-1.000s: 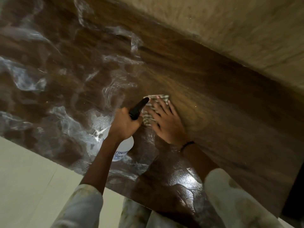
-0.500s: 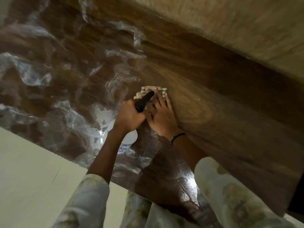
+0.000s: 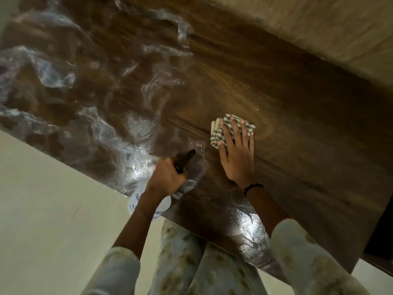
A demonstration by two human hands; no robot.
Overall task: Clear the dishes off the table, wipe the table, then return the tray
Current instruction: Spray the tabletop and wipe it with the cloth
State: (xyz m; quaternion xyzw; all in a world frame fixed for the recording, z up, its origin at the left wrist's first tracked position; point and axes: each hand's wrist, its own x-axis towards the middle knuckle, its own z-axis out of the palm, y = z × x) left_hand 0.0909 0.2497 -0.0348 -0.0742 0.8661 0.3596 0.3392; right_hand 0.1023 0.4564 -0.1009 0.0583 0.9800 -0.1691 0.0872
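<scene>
The dark wooden table (image 3: 297, 116) fills most of the view and carries a wrinkled clear plastic cover (image 3: 89, 99) on its left part. My right hand (image 3: 237, 158) lies flat, fingers spread, pressing a folded checked cloth (image 3: 217, 133) onto the bare wood. My left hand (image 3: 167, 179) grips a white spray bottle (image 3: 161, 206) with a black nozzle (image 3: 186, 159) near the table's front edge. No dishes or tray are in view.
Pale floor (image 3: 49, 209) lies to the left and below the table's front edge. A beige wall (image 3: 329, 24) runs along the table's far side. A dark piece of furniture (image 3: 382, 231) stands at the right edge. My patterned clothing shows below.
My right hand has slid the cloth to the right, away from the spray bottle. The left hand with the bottle stays near the front edge.
</scene>
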